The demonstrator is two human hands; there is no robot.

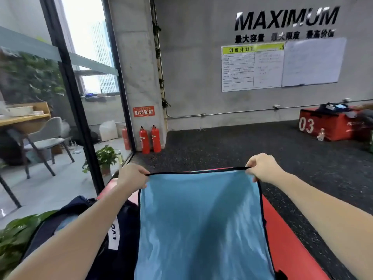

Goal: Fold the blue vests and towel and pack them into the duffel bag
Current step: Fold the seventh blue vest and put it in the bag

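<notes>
- Now, in the head view, the left hand (132, 177) pinches one top corner of the blue towel (201, 225), and the right hand (262, 166) pinches the other corner.
- The towel hangs flat between both hands, with a dark edge all round it.
- Just left of the towel sits the dark duffel bag (94, 225); I cannot tell what is inside it.
- Under the towel is a red mat (288, 239) on a dark speckled floor (232, 146).
- A red box (331, 124) marked 03 stands far off by the grey wall, with stuff on top.
- Three red fire extinguishers (150, 139) stand by the pillar.
- One grey chair (47, 138) is behind the glass.
</notes>
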